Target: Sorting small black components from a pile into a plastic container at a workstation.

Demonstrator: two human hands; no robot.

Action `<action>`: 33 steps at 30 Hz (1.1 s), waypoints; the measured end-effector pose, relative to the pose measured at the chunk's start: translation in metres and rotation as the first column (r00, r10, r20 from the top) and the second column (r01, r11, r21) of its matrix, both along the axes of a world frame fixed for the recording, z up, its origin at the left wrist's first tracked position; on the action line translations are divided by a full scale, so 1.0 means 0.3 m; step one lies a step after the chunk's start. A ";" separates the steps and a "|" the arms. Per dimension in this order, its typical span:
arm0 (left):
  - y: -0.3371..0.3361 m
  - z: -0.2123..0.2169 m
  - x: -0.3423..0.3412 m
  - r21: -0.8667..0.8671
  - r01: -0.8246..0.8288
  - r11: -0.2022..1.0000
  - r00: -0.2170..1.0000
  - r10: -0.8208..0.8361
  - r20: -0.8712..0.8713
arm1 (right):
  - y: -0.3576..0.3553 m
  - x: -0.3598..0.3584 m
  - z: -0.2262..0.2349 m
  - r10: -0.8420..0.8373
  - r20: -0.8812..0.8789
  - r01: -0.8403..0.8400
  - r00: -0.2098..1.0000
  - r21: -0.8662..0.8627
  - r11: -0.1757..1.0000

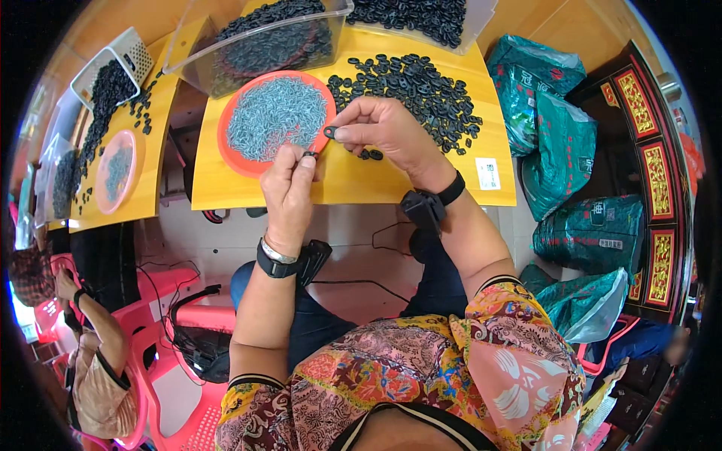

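My left hand (286, 188) is closed in a pinch on a small black piece (309, 154) at its fingertips, most of it covered. Between thumb and forefinger, my right hand (391, 139) grips a black oval plastic piece (330, 131) with a hole. The two hands are close together but apart, in front of the orange-red basin (244, 164). Many small silvery screw-like parts (274, 113) fill that basin. A loose spread of black oval pieces (421, 90) lies on the yellow table (361, 188), behind and beside my right hand.
A clear bin (203, 52) of black pieces stands behind the basin, another (475, 37) at its right. Left, a second table (143, 203) bears a white basket (135, 45) and a pink basin (135, 180). A person (98, 368) sits there. Green sacks (556, 143) stand right.
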State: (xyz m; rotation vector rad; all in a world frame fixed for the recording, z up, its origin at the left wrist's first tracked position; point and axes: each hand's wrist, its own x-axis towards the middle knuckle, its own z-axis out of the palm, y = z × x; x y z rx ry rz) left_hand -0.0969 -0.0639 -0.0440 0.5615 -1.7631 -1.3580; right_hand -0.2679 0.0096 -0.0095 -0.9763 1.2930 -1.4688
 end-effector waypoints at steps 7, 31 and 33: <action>0.001 0.004 0.004 0.006 0.031 0.999 0.999 -0.031 -0.006 | -0.017 0.015 -0.019 0.040 0.017 -0.040 0.999 -0.012 0.999; 0.004 0.023 0.009 0.222 0.148 0.964 0.986 -0.127 -0.106 | -0.022 0.032 -0.024 0.083 0.131 -0.085 0.988 0.011 0.996; 0.002 0.021 0.011 0.216 0.139 0.966 0.988 -0.122 -0.091 | -0.025 0.039 -0.019 0.070 0.089 -0.071 0.994 0.003 0.997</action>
